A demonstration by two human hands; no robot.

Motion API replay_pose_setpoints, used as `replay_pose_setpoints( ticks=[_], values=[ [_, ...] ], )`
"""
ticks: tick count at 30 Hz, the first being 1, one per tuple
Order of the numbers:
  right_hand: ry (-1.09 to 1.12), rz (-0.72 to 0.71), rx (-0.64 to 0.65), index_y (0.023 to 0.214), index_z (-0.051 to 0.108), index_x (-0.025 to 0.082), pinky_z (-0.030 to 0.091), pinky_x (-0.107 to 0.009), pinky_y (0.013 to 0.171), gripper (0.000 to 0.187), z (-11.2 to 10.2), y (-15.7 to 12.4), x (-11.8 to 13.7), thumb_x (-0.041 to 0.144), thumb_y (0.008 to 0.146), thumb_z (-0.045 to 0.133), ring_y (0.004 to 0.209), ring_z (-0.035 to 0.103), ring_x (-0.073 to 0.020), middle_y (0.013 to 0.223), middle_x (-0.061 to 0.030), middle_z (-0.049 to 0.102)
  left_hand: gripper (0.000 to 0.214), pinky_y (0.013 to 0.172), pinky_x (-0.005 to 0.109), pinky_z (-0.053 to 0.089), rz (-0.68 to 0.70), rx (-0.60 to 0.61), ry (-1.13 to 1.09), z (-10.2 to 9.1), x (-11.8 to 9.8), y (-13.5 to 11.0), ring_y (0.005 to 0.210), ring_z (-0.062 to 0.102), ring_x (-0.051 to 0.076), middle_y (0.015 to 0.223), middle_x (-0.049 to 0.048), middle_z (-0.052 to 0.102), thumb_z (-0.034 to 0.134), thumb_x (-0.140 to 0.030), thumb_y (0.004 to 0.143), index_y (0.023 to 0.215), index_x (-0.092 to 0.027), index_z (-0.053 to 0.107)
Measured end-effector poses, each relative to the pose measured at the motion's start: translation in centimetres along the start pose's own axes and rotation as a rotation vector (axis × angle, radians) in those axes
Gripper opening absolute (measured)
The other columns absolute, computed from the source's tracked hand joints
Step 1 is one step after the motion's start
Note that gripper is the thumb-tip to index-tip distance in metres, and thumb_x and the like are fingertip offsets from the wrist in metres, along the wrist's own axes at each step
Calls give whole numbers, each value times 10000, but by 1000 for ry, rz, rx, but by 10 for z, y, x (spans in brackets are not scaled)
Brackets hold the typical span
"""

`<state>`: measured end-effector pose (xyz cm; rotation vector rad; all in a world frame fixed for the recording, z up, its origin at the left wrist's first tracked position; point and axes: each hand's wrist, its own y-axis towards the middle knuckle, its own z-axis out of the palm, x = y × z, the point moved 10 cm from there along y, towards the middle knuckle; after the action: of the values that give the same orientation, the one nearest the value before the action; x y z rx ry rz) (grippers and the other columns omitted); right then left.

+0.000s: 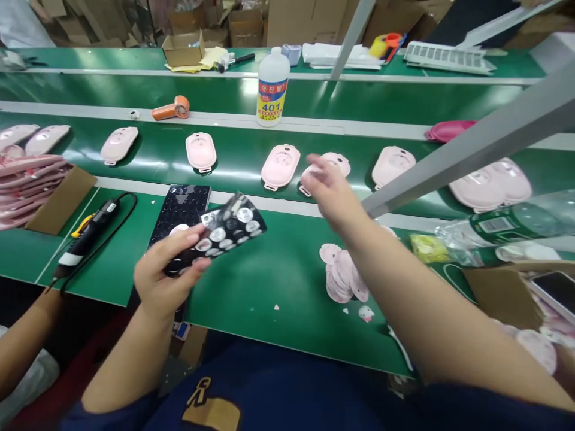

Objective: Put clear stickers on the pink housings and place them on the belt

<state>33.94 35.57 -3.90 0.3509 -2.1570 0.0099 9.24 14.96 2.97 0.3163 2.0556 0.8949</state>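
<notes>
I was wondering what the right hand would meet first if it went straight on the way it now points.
Most likely the white bottle marked 401, though if low, the right hand might first catch the pink case just to its left. Its height above the green belt is unclear.

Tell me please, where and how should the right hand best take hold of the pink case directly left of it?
The right hand could best span the pink case from above and the near side, thumb and fingers on its two long edges. It lies flat, longer than wide, with a tab at the near end, and both long sides look free.
</notes>
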Motion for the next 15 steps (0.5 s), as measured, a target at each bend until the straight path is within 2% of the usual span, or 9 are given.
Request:
replay_pose_setpoints(
  ticks=[2,3,5,7,9,11,12,13,15],
  values=[
    [120,-239,299,1490,377,304,432,-457,1090,766,20,-61,44,477,818,703,1354,464,-291,1460,-83,493,462,947,330,581,63,164,-44,34,-18,0,1048,695,196,1178,48,706,811,-194,766,1194,-241,643],
    [120,-281,333,1503,353,316,429,-466,1096,830,19,-91,53,466,785,742,1359,461,-303,1474,-82,483,463,936,318,584,130,256,-71,50,-30,-2,1040,697,189,1171,62,708,800,-243,785,1213,-234,624],
    [118,-294,172,1476,370,351,498,-428,1030,746,-2,-137,52,353,819,723,1269,556,-279,1401,-79,545,542,940,332,584,292,391,-136,70,-54,-11,1074,684,206,1179,108,698,737,-437,826,1287,-209,567],
    [104,-235,-17,1409,438,386,544,-415,964,634,-25,-172,33,281,839,694,1189,617,-273,1315,-77,595,704,981,388,567,347,424,-148,71,-54,-16,1170,638,246,1262,148,650,584,-646,851,1386,-200,479],
    [173,-170,-115,1390,450,372,568,-438,923,600,-38,-199,7,270,847,685,1138,651,-294,1258,-101,626,726,1036,437,526,190,429,52,63,-16,-16,1261,573,270,1372,149,574,439,-687,895,1444,-214,407],
    [330,-184,-100,1407,425,333,594,-450,874,595,-38,-217,-8,269,867,667,1090,681,-314,1215,-132,656,592,1129,472,432,-169,497,578,44,57,-21,1342,489,280,1445,127,511,449,-539,947,1442,-215,414],
    [408,-205,-84,1418,409,319,602,-449,860,591,-36,-223,-12,268,882,652,1081,688,-319,1206,-142,666,591,1145,504,402,-356,587,826,30,93,-31,1384,429,309,1498,121,450,464,-502,946,1457,-212,401],
    [470,-225,-73,1428,394,314,607,-446,856,587,-34,-228,-13,266,895,637,1083,690,-320,1207,-147,670,610,1113,554,414,-453,628,928,18,114,-36,1375,419,371,1506,150,429,531,-460,920,1454,-188,418],
    [524,-246,-66,1443,375,320,614,-431,849,594,-29,-234,-13,270,906,626,1087,691,-316,1215,-142,673,590,1058,562,455,-545,700,1018,6,139,-44,1332,448,412,1494,154,445,588,-408,892,1429,-193,470]
  ],
)
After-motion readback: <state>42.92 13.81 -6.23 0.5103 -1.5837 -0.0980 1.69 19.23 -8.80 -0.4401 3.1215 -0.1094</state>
